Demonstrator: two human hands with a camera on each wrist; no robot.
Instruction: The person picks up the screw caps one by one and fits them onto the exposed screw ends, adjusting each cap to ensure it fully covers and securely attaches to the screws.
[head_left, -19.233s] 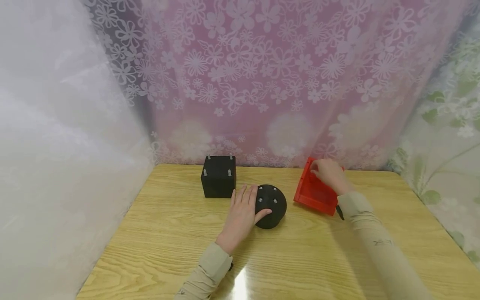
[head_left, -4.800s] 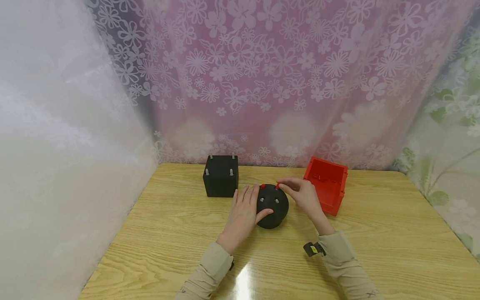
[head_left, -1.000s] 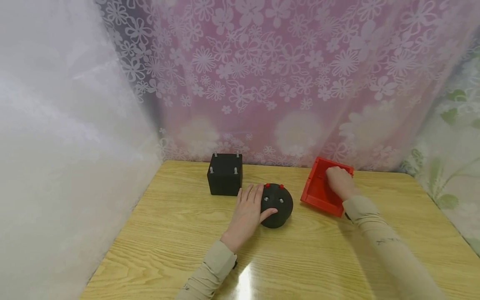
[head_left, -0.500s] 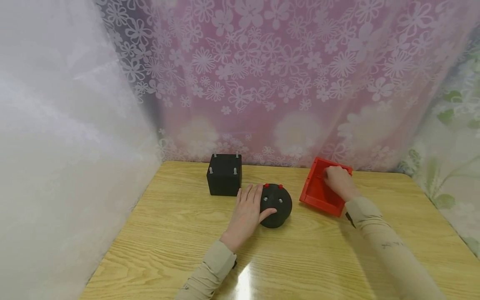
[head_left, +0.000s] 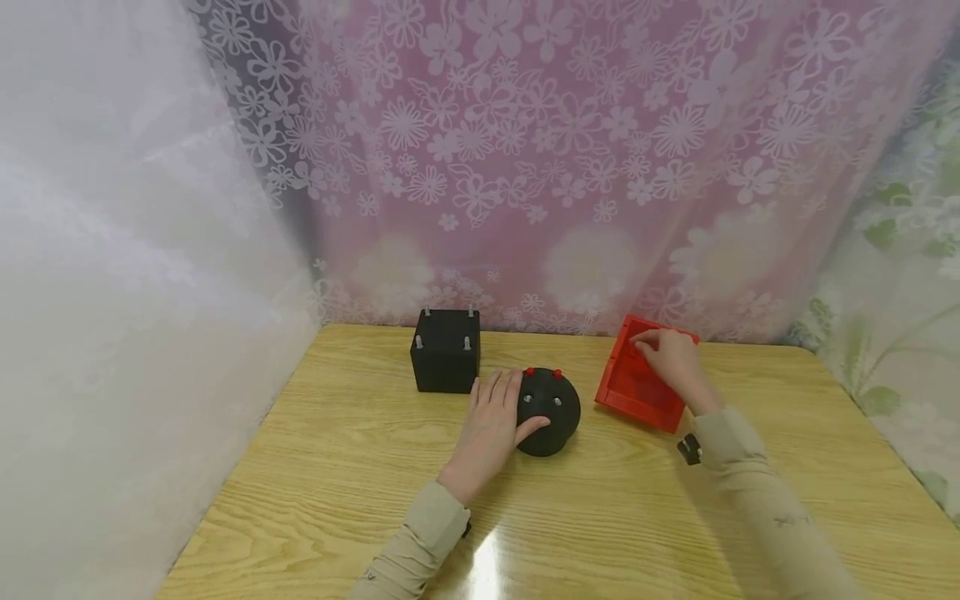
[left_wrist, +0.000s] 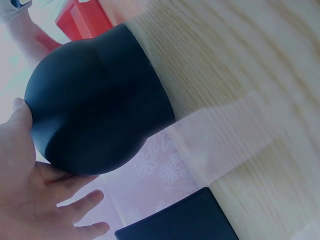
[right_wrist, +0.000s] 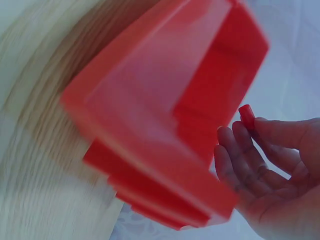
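Near the middle of the table stands a black dome-topped block (head_left: 551, 429). Two red caps (head_left: 557, 374) sit on its rear posts, while its two front bolts (head_left: 557, 402) are bare metal. My left hand (head_left: 483, 429) rests along the dome's left side, fingers extended and thumb on its front face; the left wrist view shows thumb and index against the dome (left_wrist: 90, 100). Over the red bin (head_left: 636, 406) is my right hand (head_left: 675, 362). Between its thumb and index finger it pinches a small red cap (right_wrist: 246, 116), seen in the right wrist view.
Behind and left of the dome stands a black cube (head_left: 446, 367) with several bare metal bolts upright on top. The bin tilts toward me at the table's back right. A pink flowered curtain (head_left: 480, 167) hangs along the table's (head_left: 360, 467) back edge.
Over the last second my right hand rises within the bin and a red cap shows in its fingers. Since the oldest frame, two bolts on the dome have gained red caps. The left hand stays.
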